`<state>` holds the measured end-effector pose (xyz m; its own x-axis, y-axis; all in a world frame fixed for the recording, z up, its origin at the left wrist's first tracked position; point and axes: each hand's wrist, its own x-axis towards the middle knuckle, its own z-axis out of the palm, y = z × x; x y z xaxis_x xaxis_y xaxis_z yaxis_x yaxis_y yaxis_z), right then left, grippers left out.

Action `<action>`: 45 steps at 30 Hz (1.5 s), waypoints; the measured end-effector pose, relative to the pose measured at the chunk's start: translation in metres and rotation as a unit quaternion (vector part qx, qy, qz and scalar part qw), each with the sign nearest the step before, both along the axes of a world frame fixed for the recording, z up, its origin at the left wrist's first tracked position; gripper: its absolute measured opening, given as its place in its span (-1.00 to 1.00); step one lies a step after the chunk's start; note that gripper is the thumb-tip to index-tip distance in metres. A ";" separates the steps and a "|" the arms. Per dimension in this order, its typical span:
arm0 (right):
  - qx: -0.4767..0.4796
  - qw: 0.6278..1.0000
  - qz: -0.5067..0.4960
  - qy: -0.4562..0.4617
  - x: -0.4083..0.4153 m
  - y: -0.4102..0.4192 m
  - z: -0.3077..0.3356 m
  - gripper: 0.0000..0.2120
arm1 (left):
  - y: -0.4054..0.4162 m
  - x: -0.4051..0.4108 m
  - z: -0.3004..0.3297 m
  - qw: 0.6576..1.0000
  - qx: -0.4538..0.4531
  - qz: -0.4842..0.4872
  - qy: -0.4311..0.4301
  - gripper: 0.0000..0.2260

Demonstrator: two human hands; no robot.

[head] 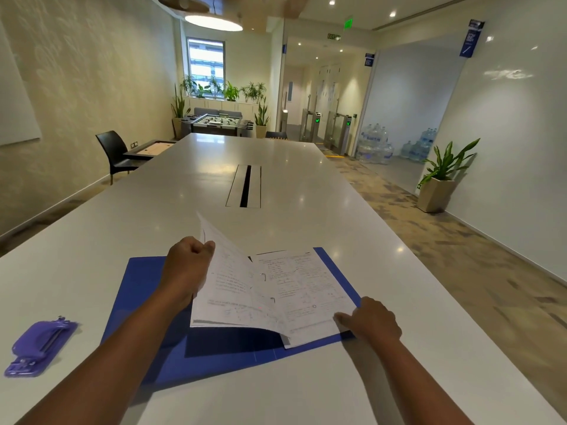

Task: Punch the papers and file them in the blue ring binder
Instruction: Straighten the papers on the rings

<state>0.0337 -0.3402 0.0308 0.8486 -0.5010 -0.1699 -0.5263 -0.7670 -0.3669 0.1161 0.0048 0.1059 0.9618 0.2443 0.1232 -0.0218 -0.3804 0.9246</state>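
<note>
The blue ring binder (144,280) lies open on the white table in front of me. Printed papers (306,289) sit on its right half, threaded on the metal rings (263,277). My left hand (187,265) pinches the top edge of a lifted sheaf of sheets (227,289), held tilted up over the rings. My right hand (368,320) rests flat on the lower right corner of the filed papers, fingers spread. A purple hole punch (40,348) lies on the table at the far left, apart from both hands.
A long white table (276,167) stretches ahead with a cable slot (245,185) in its middle. A black chair (115,153) stands at the left. A potted plant (438,182) and water bottles (376,145) are on the floor to the right.
</note>
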 end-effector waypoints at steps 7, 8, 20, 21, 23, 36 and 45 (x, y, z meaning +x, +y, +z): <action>0.047 0.999 -0.022 -0.015 0.006 -0.001 -0.011 -0.44 | -0.001 0.003 -0.001 1.000 -0.010 -0.003 0.003 -0.73; 0.066 0.997 -0.023 -0.018 0.007 -0.002 -0.011 -0.45 | -0.001 0.003 -0.001 1.000 -0.012 -0.003 0.005 -0.73; 0.310 0.919 -0.114 -0.214 0.022 0.000 0.014 -0.84 | 0.002 0.005 -0.005 1.000 -0.009 -0.006 -0.003 -0.82; 0.326 0.914 -0.111 -0.213 0.021 0.000 0.022 -0.82 | 0.002 0.006 -0.005 1.000 -0.010 -0.004 -0.004 -0.82; 0.354 0.910 -0.084 -0.196 0.019 0.002 0.038 -0.80 | 0.001 0.005 -0.005 1.000 0.000 0.004 -0.007 -0.84; 0.483 0.849 0.102 -0.187 0.010 0.061 0.085 -0.70 | -0.004 0.000 0.002 0.996 0.014 -0.086 -0.031 -0.94; 0.486 0.844 0.163 -0.157 0.008 0.116 0.078 -0.66 | -0.020 -0.008 0.022 0.990 -0.053 -0.111 0.072 -0.45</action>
